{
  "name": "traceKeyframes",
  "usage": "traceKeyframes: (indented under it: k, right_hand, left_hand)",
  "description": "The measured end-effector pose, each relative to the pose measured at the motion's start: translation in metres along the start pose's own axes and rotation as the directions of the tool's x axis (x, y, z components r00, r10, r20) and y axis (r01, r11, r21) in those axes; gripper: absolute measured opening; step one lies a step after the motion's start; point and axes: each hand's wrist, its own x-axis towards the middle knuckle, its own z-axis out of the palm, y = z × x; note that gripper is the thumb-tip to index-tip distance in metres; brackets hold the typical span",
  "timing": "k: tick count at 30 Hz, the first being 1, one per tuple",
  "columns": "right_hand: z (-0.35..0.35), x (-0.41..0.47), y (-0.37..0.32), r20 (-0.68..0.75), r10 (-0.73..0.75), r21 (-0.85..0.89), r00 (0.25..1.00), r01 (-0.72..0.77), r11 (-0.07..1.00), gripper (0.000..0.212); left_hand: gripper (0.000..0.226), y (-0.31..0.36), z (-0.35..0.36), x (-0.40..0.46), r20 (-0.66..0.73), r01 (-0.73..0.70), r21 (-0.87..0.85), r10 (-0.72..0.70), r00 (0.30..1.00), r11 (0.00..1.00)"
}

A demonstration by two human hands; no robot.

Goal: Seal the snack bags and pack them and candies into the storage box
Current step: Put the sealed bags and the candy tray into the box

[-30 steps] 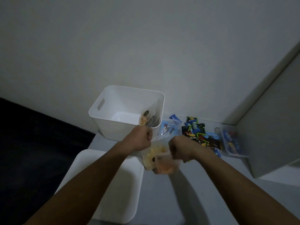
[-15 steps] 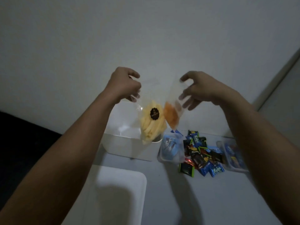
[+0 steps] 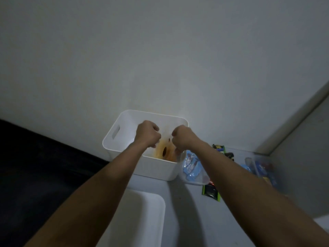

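The white storage box [image 3: 114, 139] stands against the wall. Both my fists hover over its opening. My left hand [image 3: 146, 133] and my right hand [image 3: 181, 139] are closed on the tops of clear snack bags [image 3: 164, 151], which hang blurred inside the box at its near right corner. The bags show yellow and orange snacks and a dark round sticker. Wrapped candies [image 3: 211, 190] lie on the table to the right of the box, partly hidden by my right forearm.
A white lid [image 3: 135, 220] lies on the table near me, under my left forearm. A clear tub with blue packets [image 3: 191, 166] sits beside the box. Another clear container [image 3: 261, 166] stands by the grey cabinet side at the right. Dark floor lies left.
The two bags were lifted from the table to chest height, then lowered. Both hands have now come down together and hold the bags inside the box.
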Motion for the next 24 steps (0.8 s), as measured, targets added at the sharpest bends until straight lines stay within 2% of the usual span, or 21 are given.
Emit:
traceKeyframes:
  k: [4, 7, 10, 12, 14, 16, 20, 22, 24]
  right_hand:
    - [0.016, 0.012, 0.015, 0.03, 0.027, -0.08, 0.999, -0.024, 0.996, 0.029]
    - [0.017, 0.02, 0.024, 0.035, 0.041, -0.068, 0.999, -0.038, 0.997, 0.027]
    - [0.008, 0.02, 0.034, 0.021, 0.079, 0.1, 0.997, -0.081, 0.992, 0.027]
    - [-0.003, 0.015, 0.042, -0.019, 0.107, 0.25, 0.994, -0.099, 0.963, 0.023]
    - [-0.013, 0.007, 0.054, -0.041, 0.154, 0.403, 0.987, -0.125, 0.907, 0.026]
    - [-0.022, 0.001, 0.072, -0.055, 0.19, 0.458, 0.98, -0.144, 0.877, 0.028]
    - [-0.035, -0.012, 0.115, -0.093, 0.285, 0.449, 0.954, -0.215, 0.867, 0.018]
    - [-0.04, -0.019, 0.142, -0.129, 0.347, 0.41, 0.929, -0.268, 0.872, 0.009]
    - [-0.044, -0.025, 0.173, -0.155, 0.406, 0.382, 0.901, -0.324, 0.865, 0.01]
  left_hand:
    - [0.033, -0.017, 0.025, 0.003, 0.109, -0.002, 0.067, -0.005, 0.994, 0.998]
    - [0.02, -0.024, 0.032, 0.006, 0.226, -0.017, 0.149, -0.017, 0.974, 0.989]
    - [0.021, -0.027, 0.034, 0.01, 0.366, -0.044, 0.187, -0.028, 0.93, 0.981]
    - [0.031, -0.027, 0.037, 0.014, 0.392, -0.028, 0.191, -0.05, 0.919, 0.981]
    - [0.042, -0.025, 0.039, 0.014, 0.346, -0.047, 0.211, -0.03, 0.938, 0.976]
    - [0.048, -0.021, 0.042, 0.012, 0.275, -0.108, 0.258, 0.035, 0.961, 0.96]
    - [0.051, -0.009, 0.053, 0.001, 0.088, -0.226, 0.29, 0.21, 0.974, 0.93]
    - [0.054, 0.001, 0.068, -0.004, 0.018, -0.294, 0.297, 0.303, 0.953, 0.908]
    - [0.053, 0.015, 0.087, -0.013, -0.007, -0.371, 0.29, 0.39, 0.921, 0.882]
